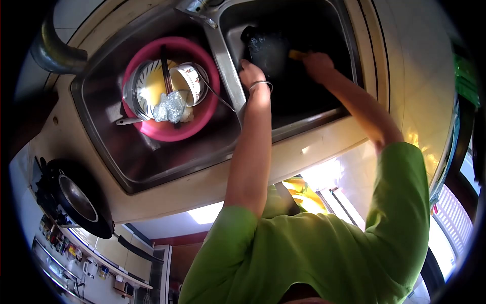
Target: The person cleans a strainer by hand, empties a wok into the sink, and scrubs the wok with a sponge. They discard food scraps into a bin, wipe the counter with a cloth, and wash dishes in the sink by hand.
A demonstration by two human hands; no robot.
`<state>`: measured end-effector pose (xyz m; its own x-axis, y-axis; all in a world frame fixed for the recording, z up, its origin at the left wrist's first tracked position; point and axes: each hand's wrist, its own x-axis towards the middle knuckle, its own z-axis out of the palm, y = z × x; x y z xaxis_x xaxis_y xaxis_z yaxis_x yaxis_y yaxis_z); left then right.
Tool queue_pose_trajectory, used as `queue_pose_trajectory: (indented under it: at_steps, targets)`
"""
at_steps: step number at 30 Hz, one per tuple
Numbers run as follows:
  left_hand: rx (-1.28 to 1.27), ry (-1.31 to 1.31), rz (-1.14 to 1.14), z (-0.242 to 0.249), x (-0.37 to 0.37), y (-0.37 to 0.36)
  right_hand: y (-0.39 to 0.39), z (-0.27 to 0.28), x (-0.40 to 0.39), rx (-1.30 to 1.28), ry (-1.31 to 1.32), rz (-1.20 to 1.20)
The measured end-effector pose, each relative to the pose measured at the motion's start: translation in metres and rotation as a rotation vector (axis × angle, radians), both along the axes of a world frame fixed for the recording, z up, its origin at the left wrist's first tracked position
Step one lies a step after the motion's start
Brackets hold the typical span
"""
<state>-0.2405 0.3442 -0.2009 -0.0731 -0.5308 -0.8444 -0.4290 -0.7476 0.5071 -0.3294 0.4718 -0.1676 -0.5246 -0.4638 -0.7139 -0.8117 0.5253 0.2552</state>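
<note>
My left hand, with a bracelet at the wrist, is low inside the right basin, close to the divider. Its thumb shows, but shadow hides most of the fingers. Just beyond it is a dark, shiny thing with a cloudy, translucent patch; I cannot make out its kind, or whether the hand touches it. My right hand is closed on a small yellow sponge-like piece at the right side of this dark thing. Deep shadow covers much of the basin floor.
In the left basin a pink tub holds a fluted bowl, a floral bowl, chopsticks and a silvery mesh scourer. A faucet stands behind the divider. A black wok sits at lower left.
</note>
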Motion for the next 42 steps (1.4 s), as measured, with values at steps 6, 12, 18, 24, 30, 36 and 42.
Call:
queue_pose_trajectory:
  at_steps: [6, 12, 18, 24, 30, 36, 42]
  targets:
    - [0.080, 0.062, 0.045, 0.005, 0.000, -0.002, 0.027, 0.037, 0.000, 0.004, 0.020, 0.102]
    - [0.082, 0.071, 0.046, 0.012, -0.002, -0.004, 0.019, 0.025, 0.023, 0.067, 0.027, 0.117]
    - [0.097, 0.149, 0.057, 0.000, -0.001, -0.004, 0.003, 0.001, -0.003, 0.064, 0.075, 0.045]
    - [0.045, 0.056, 0.020, 0.008, 0.000, -0.002, 0.011, 0.033, -0.013, 0.087, 0.034, 0.020]
    - [0.061, 0.112, 0.077, 0.009, 0.004, 0.001, -0.019, -0.024, 0.052, -0.250, -0.247, -0.363]
    - [0.172, 0.215, 0.125, 0.017, 0.004, -0.003, -0.033, -0.001, 0.075, -0.381, -0.504, -0.484]
    - [0.164, 0.250, 0.182, 0.019, -0.001, -0.003, 0.003, 0.086, 0.015, 0.179, -0.251, -0.056]
